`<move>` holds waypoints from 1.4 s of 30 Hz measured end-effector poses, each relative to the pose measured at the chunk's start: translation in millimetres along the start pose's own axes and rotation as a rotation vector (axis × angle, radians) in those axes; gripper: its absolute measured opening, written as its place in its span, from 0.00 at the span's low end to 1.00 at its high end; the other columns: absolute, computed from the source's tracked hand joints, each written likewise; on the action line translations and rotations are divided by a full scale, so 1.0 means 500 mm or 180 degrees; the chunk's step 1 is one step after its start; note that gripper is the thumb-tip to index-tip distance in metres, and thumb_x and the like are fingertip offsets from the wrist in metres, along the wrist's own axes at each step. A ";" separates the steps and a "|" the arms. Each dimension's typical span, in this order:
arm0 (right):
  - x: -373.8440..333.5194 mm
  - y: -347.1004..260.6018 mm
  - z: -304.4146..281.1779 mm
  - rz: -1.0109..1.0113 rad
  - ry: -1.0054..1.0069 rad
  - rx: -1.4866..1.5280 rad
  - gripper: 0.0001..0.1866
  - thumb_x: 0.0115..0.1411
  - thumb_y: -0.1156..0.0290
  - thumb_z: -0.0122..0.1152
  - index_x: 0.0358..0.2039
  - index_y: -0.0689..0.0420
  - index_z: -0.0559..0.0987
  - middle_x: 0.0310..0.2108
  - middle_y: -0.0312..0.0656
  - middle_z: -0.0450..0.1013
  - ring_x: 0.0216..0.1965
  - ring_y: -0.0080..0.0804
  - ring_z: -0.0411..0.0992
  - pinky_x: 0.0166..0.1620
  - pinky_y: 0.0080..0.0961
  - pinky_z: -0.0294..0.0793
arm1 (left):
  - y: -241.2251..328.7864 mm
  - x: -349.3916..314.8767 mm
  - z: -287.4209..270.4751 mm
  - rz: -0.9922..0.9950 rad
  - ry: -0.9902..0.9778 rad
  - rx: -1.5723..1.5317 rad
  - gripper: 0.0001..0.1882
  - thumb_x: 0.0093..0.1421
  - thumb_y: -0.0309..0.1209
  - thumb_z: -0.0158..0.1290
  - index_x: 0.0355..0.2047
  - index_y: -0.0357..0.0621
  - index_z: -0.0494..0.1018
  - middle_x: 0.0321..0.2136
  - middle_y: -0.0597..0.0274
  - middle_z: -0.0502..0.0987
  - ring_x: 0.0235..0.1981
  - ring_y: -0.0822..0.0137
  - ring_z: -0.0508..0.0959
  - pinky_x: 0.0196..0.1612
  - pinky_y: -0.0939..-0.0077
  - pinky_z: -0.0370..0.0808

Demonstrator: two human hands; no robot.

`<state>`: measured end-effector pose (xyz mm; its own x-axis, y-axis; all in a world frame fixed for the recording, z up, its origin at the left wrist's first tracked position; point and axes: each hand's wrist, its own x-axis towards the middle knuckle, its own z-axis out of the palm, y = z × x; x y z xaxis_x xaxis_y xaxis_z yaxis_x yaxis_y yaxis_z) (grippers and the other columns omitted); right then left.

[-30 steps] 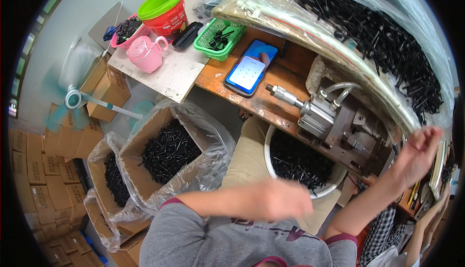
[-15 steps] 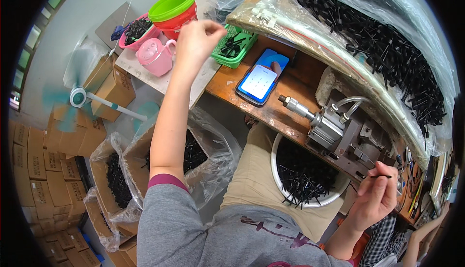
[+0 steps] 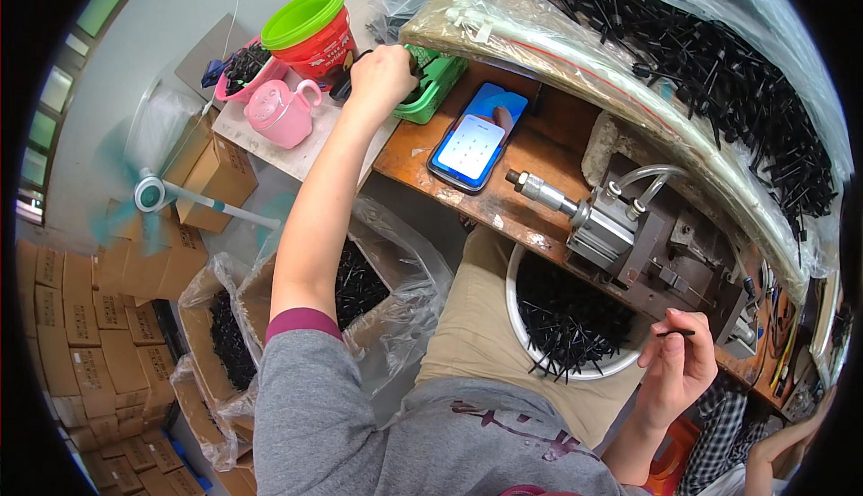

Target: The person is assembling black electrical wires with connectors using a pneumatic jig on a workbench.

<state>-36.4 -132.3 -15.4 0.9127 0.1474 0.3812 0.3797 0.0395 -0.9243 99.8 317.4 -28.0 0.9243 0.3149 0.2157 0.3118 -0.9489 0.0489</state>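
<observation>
My left hand (image 3: 385,75) reaches far out over the green basket (image 3: 438,93) at the back of the wooden bench, fingers closed in or on it; what it grips is hidden. My right hand (image 3: 676,366) is low at the right, pinching a thin black pin (image 3: 676,333) between thumb and finger, just right of the white bowl (image 3: 532,363) full of black pins on my lap. A grey pneumatic press (image 3: 629,231) stands on the bench between the two hands.
A phone (image 3: 475,141) with a lit screen lies on the bench. A red tub with green lid (image 3: 310,33), a pink jug (image 3: 280,114) and a pink basket stand at the back left. Bag-lined cartons of black parts (image 3: 360,285) sit left, plus a fan (image 3: 148,195). A large bag of black pins (image 3: 701,55) fills the back right.
My left arm went from across my body out to the green basket. My right hand dropped from raised at the far right down beside the bowl, now pinching a pin.
</observation>
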 end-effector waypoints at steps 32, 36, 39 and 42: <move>0.026 0.041 -0.067 0.1255 0.0146 0.1829 0.13 0.72 0.66 0.50 0.36 0.65 0.74 0.26 0.51 0.78 0.16 0.27 0.75 0.20 0.19 0.74 | 0.448 -0.440 -0.091 0.3217 -0.0070 -0.3509 0.19 0.42 0.29 0.69 0.36 0.38 0.83 0.45 0.51 0.82 0.29 0.65 0.83 0.30 0.76 0.80; 0.025 0.044 -0.071 0.1278 0.0126 0.1869 0.13 0.72 0.67 0.50 0.36 0.65 0.74 0.26 0.51 0.78 0.16 0.27 0.75 0.20 0.19 0.74 | 0.453 -0.441 -0.086 0.3225 0.0025 -0.3435 0.18 0.41 0.29 0.69 0.35 0.38 0.83 0.44 0.51 0.82 0.29 0.65 0.83 0.29 0.76 0.79; 0.022 0.045 -0.069 0.1130 0.0208 0.1705 0.12 0.71 0.68 0.51 0.37 0.66 0.75 0.27 0.50 0.78 0.17 0.27 0.76 0.21 0.19 0.74 | 0.456 -0.440 -0.086 0.3218 0.0010 -0.3395 0.17 0.41 0.29 0.69 0.34 0.38 0.83 0.44 0.51 0.82 0.29 0.65 0.83 0.29 0.76 0.79; 0.016 0.038 -0.062 0.0946 0.0253 0.1544 0.11 0.71 0.70 0.53 0.38 0.67 0.76 0.27 0.50 0.78 0.18 0.28 0.76 0.22 0.19 0.75 | 0.457 -0.438 -0.088 0.3193 -0.0024 -0.3424 0.17 0.42 0.29 0.69 0.33 0.37 0.83 0.44 0.52 0.82 0.29 0.65 0.83 0.28 0.76 0.79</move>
<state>-17.2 -160.8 -29.2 0.9853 0.1473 0.0866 0.0094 0.4593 -0.8882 -41.2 30.8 -21.3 0.6523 -0.4738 0.5917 -0.7538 -0.3234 0.5720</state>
